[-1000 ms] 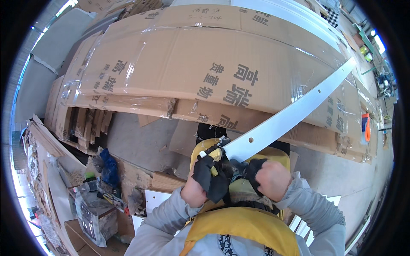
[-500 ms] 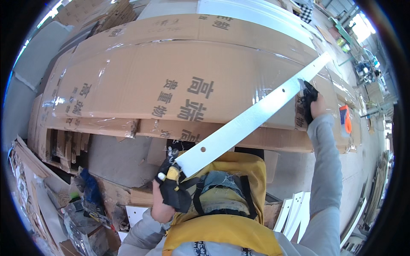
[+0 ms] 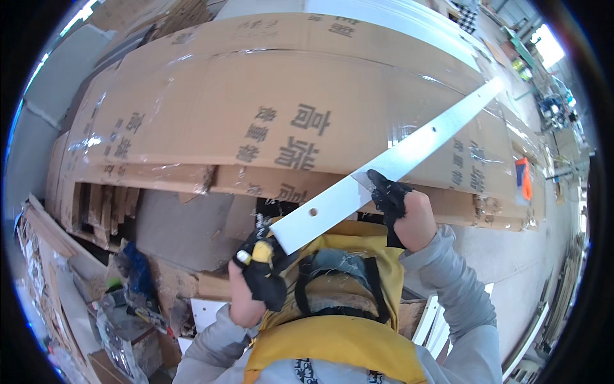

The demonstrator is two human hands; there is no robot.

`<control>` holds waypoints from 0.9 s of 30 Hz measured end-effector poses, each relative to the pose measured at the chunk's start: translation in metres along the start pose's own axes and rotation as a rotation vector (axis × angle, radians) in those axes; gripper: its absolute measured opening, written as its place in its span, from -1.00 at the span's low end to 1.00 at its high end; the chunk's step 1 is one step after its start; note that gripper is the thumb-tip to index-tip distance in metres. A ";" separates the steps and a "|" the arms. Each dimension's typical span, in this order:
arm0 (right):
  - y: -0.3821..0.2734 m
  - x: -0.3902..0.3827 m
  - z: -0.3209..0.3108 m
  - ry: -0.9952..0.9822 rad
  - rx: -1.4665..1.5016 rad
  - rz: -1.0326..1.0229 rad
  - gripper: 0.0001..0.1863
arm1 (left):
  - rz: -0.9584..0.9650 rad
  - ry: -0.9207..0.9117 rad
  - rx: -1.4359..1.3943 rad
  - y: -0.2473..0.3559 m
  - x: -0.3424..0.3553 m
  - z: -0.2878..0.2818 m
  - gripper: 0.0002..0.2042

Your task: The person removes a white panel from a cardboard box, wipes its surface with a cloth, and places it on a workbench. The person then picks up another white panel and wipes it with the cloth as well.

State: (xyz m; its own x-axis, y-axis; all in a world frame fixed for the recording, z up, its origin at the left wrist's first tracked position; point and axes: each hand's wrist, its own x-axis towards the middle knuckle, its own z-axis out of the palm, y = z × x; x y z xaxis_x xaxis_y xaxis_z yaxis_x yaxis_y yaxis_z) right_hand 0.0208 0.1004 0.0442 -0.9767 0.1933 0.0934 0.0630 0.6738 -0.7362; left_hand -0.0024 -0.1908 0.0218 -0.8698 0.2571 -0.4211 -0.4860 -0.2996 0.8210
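Note:
A long white strip [image 3: 401, 157] with holes runs diagonally above my yellow, black-strapped apron [image 3: 332, 345], over a large cardboard package [image 3: 211, 109]. My left hand [image 3: 259, 275], in black hand covering, is closed at the strip's lower-left end, with a small yellow, white-tipped object at the fingers; what this is, I cannot make out. My right hand [image 3: 400, 211], also partly covered in black, grips the strip's lower edge right of centre, one black fingertip lying on its face. Its other fingers are partly hidden.
Cardboard offcuts [image 3: 105, 214] stand beneath the package's left side. A blue bag [image 3: 137, 272] and assorted tools lie at lower left. White panels [image 3: 427, 320] lean at lower right. An orange-and-blue object [image 3: 523, 178] sits at the package's right end. Shelving and clutter line the far right.
My right hand moved from near my left hand out along the strip toward its far end, then back down toward the middle. My left hand stays at the near end.

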 end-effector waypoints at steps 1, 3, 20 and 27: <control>-0.008 -0.004 0.007 0.002 0.004 -0.009 -0.72 | -0.002 0.007 -0.043 0.000 -0.001 0.001 -0.65; -0.026 -0.009 0.023 0.004 0.011 -0.027 -0.73 | -0.039 -0.044 -0.093 0.006 -0.003 0.003 -0.65; -0.039 -0.017 0.032 0.019 0.142 0.124 -0.65 | -0.101 -0.176 -0.348 0.012 -0.009 -0.004 -0.59; -0.072 -0.047 0.066 -0.199 -0.190 -0.110 -0.74 | -0.097 -0.109 -0.200 0.014 -0.021 0.001 -0.61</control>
State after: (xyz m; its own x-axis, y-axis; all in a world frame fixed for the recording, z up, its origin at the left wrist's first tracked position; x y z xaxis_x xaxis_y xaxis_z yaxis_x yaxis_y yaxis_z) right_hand 0.0481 -0.0044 0.0483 -0.9996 -0.0197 0.0183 -0.0267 0.8080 -0.5886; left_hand 0.0097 -0.1993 0.0423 -0.8092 0.3876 -0.4415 -0.5835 -0.4417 0.6815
